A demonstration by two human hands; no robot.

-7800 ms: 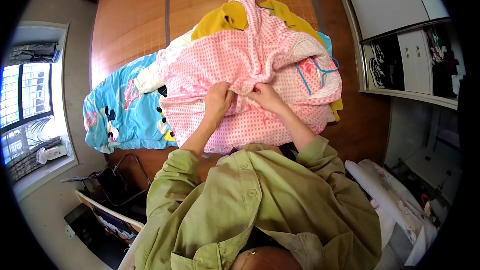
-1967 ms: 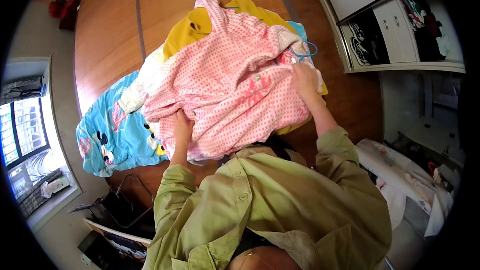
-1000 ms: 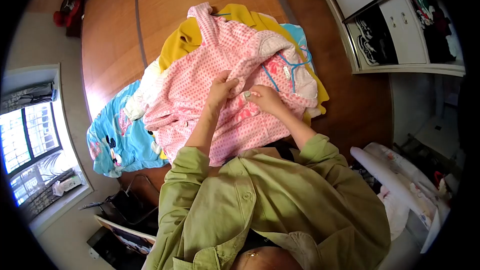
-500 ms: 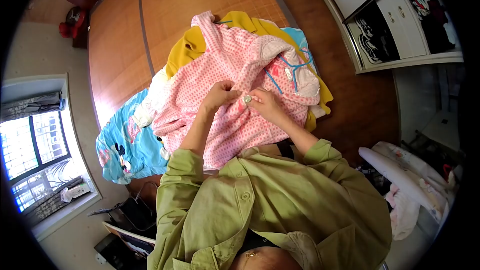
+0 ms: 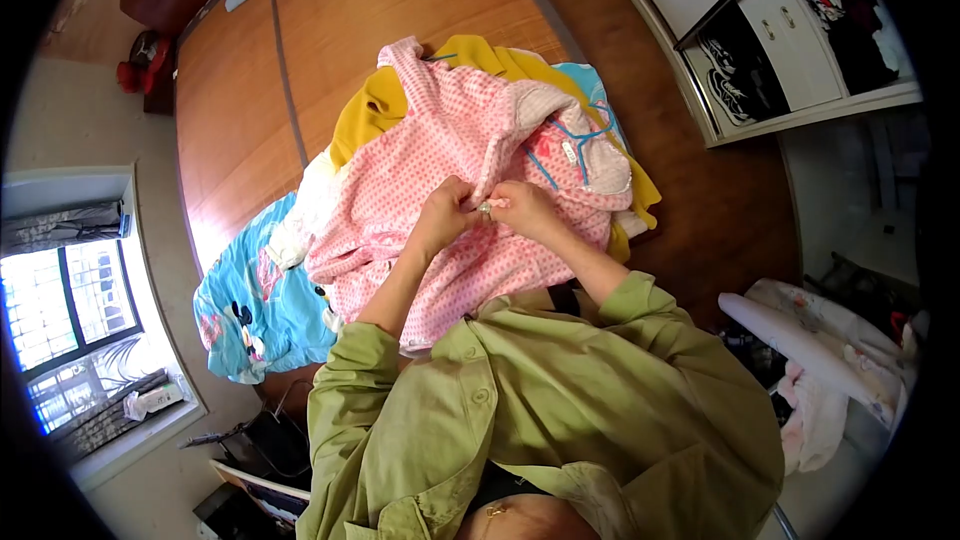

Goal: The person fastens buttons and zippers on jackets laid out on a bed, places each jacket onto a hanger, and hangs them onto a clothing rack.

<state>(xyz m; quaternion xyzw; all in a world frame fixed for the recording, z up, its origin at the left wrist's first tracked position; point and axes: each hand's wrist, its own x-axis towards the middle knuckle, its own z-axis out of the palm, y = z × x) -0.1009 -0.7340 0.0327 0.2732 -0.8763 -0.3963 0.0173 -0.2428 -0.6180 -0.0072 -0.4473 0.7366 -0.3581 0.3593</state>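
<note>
A pink garment with red-pink dots [image 5: 400, 170] lies spread in front of me, with blue hanger [image 5: 583, 145] parts showing at its pale, opened-out upper end. My left hand [image 5: 445, 214] pinches the garment's front edge. Close beside it, my right hand [image 5: 525, 212] has its fingertips closed on the same edge. A small round pale piece [image 5: 486, 208] shows at the right fingers; whether it is a button or a ring, I cannot tell. Fingertips hide part of the cloth between the hands.
Beneath the pink garment lie a mustard-yellow garment [image 5: 365, 120] and a blue cartoon-print cloth [image 5: 262, 310]. They rest on a bed with a brown mat [image 5: 400, 0]. An open wardrobe [image 5: 800, 50] stands to the right, and a window [image 5: 70, 290] is at left.
Both hands have drawn closer together on the garment's edge. The left hand has moved slightly right and down, and the view has shifted a little.
</note>
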